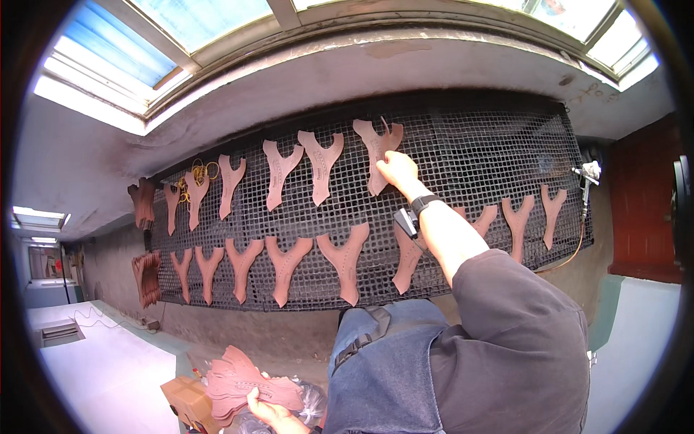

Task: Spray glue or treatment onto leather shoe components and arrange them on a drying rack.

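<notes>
Reaching over the black mesh rack [463, 155], my right hand [399, 171] is closed on the edge of a Y-shaped, reddish-brown leather-like piece [374, 148] in the far row. The piece lies on the mesh or just above it; I cannot tell which. Low at the left, my left hand [269, 411] grips a fanned stack of similar leather pieces [242, 383], its thumb on top. The pieces carry rows of small holes. Beside my right hand in the far row lies another leather piece [320, 166]. Several more form a near row, including one piece [344, 264] in front of me.
Two piles of leather pieces [147, 278] sit at the rack's left end. A spray gun [589, 172] with a hose hangs at the right end. Yellow cord [204, 172] lies among the far-left pieces. A cardboard box [186, 401] stands by the stack. Windows and wall run behind.
</notes>
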`<state>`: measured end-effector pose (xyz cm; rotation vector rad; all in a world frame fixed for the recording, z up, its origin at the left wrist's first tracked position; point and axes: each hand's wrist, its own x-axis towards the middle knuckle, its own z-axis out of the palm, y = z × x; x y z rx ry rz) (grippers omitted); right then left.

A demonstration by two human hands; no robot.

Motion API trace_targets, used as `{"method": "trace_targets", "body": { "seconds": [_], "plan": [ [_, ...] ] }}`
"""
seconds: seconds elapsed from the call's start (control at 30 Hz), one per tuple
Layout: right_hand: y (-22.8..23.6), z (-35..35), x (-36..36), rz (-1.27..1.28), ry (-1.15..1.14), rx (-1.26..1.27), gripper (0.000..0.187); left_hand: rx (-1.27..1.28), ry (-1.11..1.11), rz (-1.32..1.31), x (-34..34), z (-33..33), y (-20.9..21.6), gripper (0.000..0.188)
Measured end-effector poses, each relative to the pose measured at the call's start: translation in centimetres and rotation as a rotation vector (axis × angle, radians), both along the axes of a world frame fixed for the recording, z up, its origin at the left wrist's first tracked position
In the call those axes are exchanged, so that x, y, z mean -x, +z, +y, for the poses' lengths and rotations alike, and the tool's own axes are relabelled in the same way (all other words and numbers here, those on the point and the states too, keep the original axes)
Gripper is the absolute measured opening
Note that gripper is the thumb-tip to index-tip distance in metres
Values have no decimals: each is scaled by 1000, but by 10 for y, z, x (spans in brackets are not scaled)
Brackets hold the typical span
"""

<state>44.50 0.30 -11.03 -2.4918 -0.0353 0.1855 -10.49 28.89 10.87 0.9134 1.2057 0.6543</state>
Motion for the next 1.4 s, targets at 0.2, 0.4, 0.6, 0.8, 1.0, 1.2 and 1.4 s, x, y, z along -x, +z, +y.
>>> {"method": "trace_targets", "body": {
  "seconds": [0.2, 0.4, 0.6, 0.8, 1.0, 1.2, 1.4],
  "plan": [
    [-9, -20, -1, 242, -28, -689, 20, 65, 11, 13, -3, -4, 1, 65],
    [28, -19, 9, 538, 50, -1036, 15, -15, 17, 50, -11, -5, -2, 66],
    [42, -11, 18, 123, 335, -304, 20, 0, -32, 33, -5, 0, -7, 66],
    [41, -23, 21, -102, 349, -360, 26, 19, -1, 42, -1, -2, -7, 66],
    [43, -92, 3, -57, -90, -514, 26, 3, 27, 54, 14, 0, -17, 65],
    [26, -135, -4, 311, -291, -69, 32, 27, 64, 33, 15, 0, -28, 65],
    [53, -100, 16, -112, -18, 312, 35, -57, 92, 41, 18, -8, -28, 64]
  ]
}}
